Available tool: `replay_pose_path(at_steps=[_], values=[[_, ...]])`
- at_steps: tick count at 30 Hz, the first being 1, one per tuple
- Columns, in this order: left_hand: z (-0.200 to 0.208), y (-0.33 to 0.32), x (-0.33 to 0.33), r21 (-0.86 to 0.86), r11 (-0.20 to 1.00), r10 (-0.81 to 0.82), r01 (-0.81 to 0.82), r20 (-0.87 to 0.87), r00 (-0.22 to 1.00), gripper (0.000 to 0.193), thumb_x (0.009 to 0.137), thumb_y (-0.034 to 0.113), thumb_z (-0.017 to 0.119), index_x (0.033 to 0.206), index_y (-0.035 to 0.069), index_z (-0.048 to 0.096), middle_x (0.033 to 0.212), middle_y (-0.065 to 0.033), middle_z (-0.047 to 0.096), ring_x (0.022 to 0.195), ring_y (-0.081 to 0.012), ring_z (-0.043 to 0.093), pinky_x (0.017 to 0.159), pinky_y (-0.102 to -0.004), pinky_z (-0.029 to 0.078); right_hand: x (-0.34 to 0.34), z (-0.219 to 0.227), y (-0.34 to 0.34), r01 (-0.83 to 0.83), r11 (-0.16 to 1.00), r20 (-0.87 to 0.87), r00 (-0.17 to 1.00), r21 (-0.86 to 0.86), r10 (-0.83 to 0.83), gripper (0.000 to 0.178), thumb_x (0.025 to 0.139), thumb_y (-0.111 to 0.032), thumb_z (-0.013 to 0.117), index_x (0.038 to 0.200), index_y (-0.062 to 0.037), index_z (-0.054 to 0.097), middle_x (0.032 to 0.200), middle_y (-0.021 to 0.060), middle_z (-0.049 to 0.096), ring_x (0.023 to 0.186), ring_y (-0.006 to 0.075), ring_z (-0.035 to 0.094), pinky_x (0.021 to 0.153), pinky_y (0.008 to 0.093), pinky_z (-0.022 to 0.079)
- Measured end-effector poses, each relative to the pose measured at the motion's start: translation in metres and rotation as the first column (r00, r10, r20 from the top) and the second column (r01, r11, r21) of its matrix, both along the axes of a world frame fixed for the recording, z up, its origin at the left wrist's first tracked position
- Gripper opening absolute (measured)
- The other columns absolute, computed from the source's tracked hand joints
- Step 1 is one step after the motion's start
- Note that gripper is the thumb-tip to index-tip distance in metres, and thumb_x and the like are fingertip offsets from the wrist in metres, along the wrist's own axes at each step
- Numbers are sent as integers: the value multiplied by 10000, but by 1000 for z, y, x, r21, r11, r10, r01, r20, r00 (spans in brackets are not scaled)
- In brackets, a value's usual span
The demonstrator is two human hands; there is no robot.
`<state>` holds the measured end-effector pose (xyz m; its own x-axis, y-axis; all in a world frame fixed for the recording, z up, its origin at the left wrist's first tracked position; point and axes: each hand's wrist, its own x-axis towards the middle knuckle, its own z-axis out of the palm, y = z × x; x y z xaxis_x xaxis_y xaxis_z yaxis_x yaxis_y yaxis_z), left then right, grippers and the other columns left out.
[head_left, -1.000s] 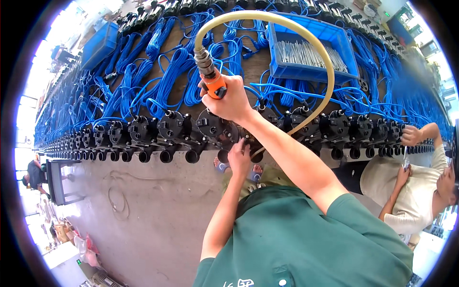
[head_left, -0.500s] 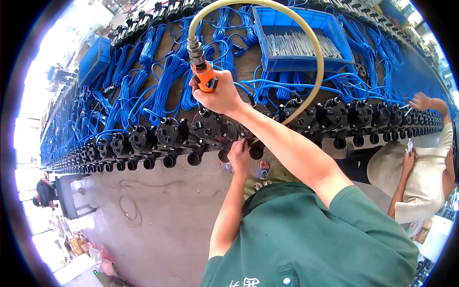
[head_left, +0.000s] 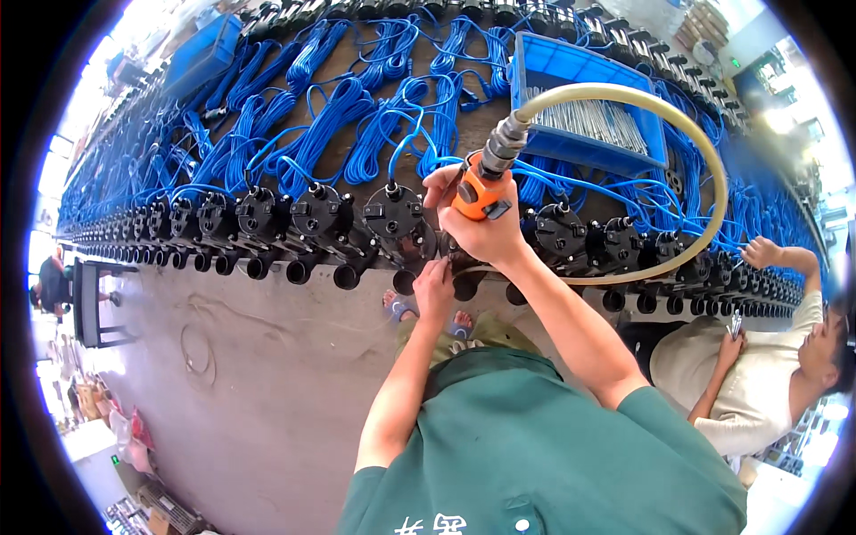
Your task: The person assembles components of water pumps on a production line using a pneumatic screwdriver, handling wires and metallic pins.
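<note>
My right hand is wrapped round an orange air screwdriver, with a metal coupling and a pale yellow hose at its upper end. It holds the tool over the row of black cylindrical housings. The tool's lower end is hidden by the hand. Just below, my left hand is closed at the housings' near edge, its fingertips pinched together. What they grip, if anything, is too small to make out. Blue cables run from the housings.
Coiled blue cables cover the bench behind the housings. A blue bin of thin metal rods stands there, another blue bin at far left. At right a co-worker in a beige shirt holds several metal rods.
My right hand has brought the air screwdriver right and nearer, toward my left hand, and the hose has swung right. My left hand stays at the housings. The whole view has shifted.
</note>
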<state>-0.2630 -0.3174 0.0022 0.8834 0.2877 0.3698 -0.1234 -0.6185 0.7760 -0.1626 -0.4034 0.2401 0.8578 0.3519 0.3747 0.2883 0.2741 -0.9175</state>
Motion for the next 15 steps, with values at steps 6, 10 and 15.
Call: replay_pose_path(at_steps=[6, 10, 15], values=[[-2, 4, 2, 7, 1000, -19, 20, -33, 999, 143, 878, 54, 660, 1000, -1, 712, 900, -151, 687, 772, -356, 674, 693, -408, 542, -3, -13, 1, -21, 994, 59, 998, -105, 27, 226, 747, 41, 612, 966, 33, 669, 846, 77, 702, 775, 134, 693, 716, 272, 558], [8, 17, 0, 69, 996, -46, 58, -156, 987, 142, 878, 50, 649, 1001, 13, 710, 910, -155, 693, 811, -357, 682, 707, -418, 543, 1, -12, 10, -20, 997, 169, 985, -77, 33, 340, 757, 46, 618, 1090, 23, 684, 914, 110, 727, 815, 145, 708, 734, 281, 570], [152, 41, -9, 81, 985, -150, 152, -31, 988, 167, 835, 0, 672, 994, 11, 720, 877, -143, 704, 759, -315, 683, 668, -383, 536, -18, 30, -35, 83, 996, 59, 995, 34, -85, 363, 793, 36, 624, 1152, 4, 657, 985, 139, 709, 755, 123, 670, 674, 263, 549]])
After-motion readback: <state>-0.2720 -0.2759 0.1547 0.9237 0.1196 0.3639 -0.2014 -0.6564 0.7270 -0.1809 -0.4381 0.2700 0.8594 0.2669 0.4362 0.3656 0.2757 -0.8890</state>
